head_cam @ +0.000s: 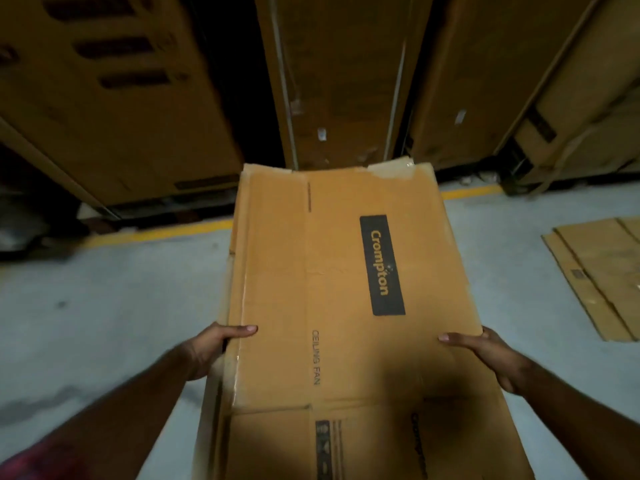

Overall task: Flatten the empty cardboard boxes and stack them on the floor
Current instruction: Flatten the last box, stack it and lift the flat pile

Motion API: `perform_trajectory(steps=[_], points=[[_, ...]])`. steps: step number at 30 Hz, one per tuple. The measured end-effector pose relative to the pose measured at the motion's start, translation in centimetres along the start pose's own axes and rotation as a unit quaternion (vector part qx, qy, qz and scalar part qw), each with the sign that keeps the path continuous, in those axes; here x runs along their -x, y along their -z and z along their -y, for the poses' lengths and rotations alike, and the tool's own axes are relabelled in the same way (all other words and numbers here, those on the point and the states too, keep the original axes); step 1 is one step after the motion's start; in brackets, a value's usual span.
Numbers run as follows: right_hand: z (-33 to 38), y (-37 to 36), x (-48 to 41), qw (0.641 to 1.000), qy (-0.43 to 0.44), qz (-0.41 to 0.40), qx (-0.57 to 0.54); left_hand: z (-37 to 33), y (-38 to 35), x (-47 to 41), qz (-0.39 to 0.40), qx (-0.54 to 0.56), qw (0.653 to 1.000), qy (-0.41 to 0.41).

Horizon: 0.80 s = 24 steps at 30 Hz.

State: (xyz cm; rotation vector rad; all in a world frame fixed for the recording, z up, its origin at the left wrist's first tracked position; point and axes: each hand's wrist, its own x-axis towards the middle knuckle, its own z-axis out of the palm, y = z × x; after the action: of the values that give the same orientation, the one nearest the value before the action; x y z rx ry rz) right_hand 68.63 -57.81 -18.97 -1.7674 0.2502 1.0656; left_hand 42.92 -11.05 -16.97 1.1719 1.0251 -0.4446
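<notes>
You hold the flattened brown cardboard box (346, 306) by its long edges — left hand (211, 351) and right hand (491, 358) fingers clamped on it. Its long axis runs away from you; the flat cardboard stack (599, 275) lies on the grey floor (104, 306) to your right — right hand nearer.

pale grey concrete floor (104, 306), smooth, few dark smudges. painted yellow line (156, 232) crosses it near tall brown cardboard cartons (114, 109) standing along far edge. flattened brown cardboard sheets (602, 278) lie stacked at right.
</notes>
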Motion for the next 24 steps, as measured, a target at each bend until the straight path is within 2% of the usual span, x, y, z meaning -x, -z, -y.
perform_trajectory(steps=[7, 12, 18, 24], points=[[10.4, -7.9, 13.3, 0.997, 0.055, 0.050, 0.011, -3.9, 7.3, 18.8, -0.049, 0.036, 0.995, -0.075], [15.4, -14.5, 19.7, 0.994, 0.092, 0.060, 0.017, -4.6, 13.0, 28.3, -0.075, 0.074, 0.990, -0.097], [16.7, -22.7, 22.6, 0.993, 0.086, 0.078, 0.019, -2.5, 21.2, 32.4, -0.077, 0.066, 0.991, -0.086], [15.6, -34.4, 21.7, 0.994, 0.075, 0.078, 0.028, -0.3, 31.5, 33.5, -0.102, 0.078, 0.988, -0.083]])
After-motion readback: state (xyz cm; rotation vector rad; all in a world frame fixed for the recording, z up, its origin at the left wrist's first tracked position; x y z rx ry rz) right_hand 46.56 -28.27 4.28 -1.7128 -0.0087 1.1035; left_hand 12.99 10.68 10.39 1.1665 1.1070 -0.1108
